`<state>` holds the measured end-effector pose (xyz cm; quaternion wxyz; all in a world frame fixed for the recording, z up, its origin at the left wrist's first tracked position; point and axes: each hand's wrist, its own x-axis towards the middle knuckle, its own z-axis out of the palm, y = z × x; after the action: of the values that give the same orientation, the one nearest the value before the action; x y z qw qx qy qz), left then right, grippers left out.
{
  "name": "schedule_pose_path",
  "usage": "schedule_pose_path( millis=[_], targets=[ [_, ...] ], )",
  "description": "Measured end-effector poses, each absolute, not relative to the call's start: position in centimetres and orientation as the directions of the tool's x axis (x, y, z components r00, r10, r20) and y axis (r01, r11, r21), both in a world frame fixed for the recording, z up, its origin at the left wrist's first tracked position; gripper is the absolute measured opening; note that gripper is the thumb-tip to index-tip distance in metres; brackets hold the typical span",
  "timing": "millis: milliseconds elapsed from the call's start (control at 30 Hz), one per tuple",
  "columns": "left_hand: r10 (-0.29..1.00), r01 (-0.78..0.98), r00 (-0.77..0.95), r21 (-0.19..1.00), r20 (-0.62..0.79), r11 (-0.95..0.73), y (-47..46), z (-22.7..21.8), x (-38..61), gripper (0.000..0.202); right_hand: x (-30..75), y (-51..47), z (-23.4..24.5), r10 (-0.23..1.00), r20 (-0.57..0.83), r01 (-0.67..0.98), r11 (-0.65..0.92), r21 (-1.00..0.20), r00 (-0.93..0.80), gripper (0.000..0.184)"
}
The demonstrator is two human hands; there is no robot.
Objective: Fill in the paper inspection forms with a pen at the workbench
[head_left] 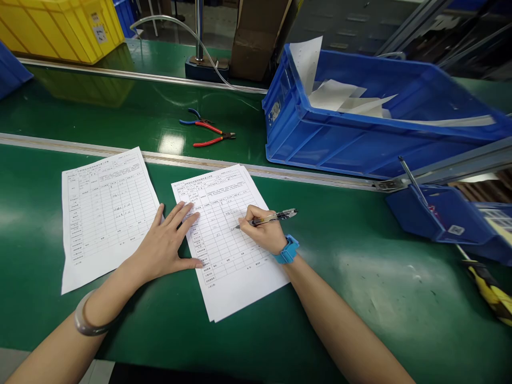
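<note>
My right hand grips a pen, its tip against the table cells of a printed form. Another sheet's edge peeks out from under that form. Fingers spread, my left hand lies flat with its fingertips and thumb on the form's left edge. A second printed form with handwritten entries lies to the left, close to my left hand's little finger. Both forms rest on the green bench top.
Red-handled cutters and a blue-handled tool lie behind the forms. A blue crate of papers stands back right. Small blue bins and a yellow-black screwdriver are at right. A yellow crate sits back left.
</note>
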<state>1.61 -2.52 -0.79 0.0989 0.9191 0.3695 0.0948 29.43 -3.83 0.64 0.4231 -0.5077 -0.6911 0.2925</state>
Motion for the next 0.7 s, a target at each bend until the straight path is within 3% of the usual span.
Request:
schedule_pose_path(
  millis=[700],
  targets=[
    [0.696,0.667,0.713,0.223,0.089,-0.711,-2.55,-0.77,1.52,0.108,29.42,-3.98,0.76,0.952,0.282,0.457,0.306,-0.835,-0.122,0.032]
  ],
)
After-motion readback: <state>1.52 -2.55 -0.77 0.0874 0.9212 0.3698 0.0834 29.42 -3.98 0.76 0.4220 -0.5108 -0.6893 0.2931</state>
